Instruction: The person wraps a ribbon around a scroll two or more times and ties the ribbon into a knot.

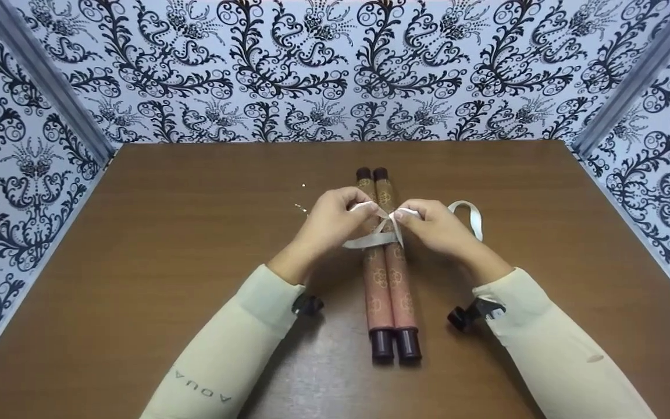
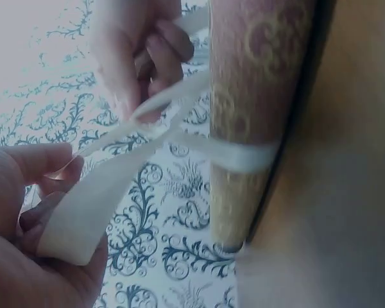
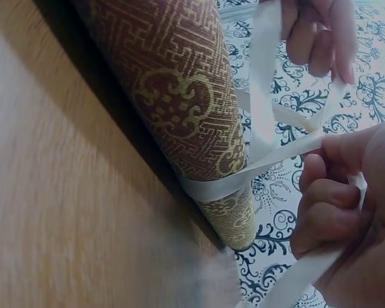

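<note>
A scroll (image 1: 380, 279) lies on the table as two rolls side by side, covered in reddish-gold patterned cloth with dark knobs at both ends. A white ribbon (image 3: 218, 187) goes around the rolls, and its two ends cross above them. My left hand (image 1: 338, 215) pinches one end of the ribbon between thumb and fingers, left of the crossing. On the other side, my right hand (image 1: 437, 224) grips the other end, with a loose length looping out behind it. In the left wrist view the ribbon (image 2: 90, 199) runs taut between both hands, raised off the roll.
The brown wooden table (image 1: 166, 244) reaches back to walls with black-and-white scroll patterns (image 1: 323, 70). Small white specks (image 1: 301, 208) lie left of the scroll. A dark wrist camera (image 1: 309, 304) sits on the left sleeve, another camera (image 1: 460, 318) on the right.
</note>
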Motion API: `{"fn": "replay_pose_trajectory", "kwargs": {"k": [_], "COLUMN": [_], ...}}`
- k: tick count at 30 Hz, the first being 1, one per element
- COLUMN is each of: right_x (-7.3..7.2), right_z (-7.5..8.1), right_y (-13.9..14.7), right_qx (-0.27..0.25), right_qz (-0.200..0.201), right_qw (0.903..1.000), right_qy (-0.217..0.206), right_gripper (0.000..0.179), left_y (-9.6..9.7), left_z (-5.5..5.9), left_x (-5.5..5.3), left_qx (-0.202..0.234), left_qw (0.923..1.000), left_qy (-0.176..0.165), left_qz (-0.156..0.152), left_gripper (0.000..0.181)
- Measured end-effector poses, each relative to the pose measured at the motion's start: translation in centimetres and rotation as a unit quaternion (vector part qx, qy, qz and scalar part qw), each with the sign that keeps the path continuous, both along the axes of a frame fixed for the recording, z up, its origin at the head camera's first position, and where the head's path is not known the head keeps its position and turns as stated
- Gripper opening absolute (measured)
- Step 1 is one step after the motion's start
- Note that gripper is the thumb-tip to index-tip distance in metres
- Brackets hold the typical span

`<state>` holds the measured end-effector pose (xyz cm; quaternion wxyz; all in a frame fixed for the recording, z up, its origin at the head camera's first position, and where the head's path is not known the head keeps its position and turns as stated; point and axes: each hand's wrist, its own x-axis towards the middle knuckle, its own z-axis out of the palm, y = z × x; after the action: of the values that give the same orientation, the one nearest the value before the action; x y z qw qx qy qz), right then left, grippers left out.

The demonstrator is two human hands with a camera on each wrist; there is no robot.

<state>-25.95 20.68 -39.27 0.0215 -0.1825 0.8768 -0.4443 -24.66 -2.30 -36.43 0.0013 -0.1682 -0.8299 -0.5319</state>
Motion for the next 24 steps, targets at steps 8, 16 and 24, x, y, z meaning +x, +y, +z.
{"fn": "replay_pose_trajectory", "kwargs": {"k": [8, 16, 24], "right_x": [0.0, -0.3, -0.8], "right_z": [0.0, -0.2, 0.2], "right_y": [0.0, 0.4, 2.4], "right_qx": [0.015, 0.014, 0.008], "right_qz": [-0.009, 0.018, 0.046], "right_qw": [0.9998, 0.9997, 0.9961], "right_qy": [-0.002, -0.003, -0.075], "right_gripper": [0.021, 0.022, 0.026], "left_y": [-2.9, -4.6, -5.3], "left_z": [0.7, 0.0, -0.7], "left_x": [-0.4, -0.7, -1.4], "left_qx": [-0.099, -0.118, -0.124], "left_qw": [0.9945, 0.9927, 0.9922], "left_qy": [0.030, 0.018, -0.005], "left_qz": [0.013, 0.017, -0.006], "left_gripper": [0.013, 0.015, 0.016]}}
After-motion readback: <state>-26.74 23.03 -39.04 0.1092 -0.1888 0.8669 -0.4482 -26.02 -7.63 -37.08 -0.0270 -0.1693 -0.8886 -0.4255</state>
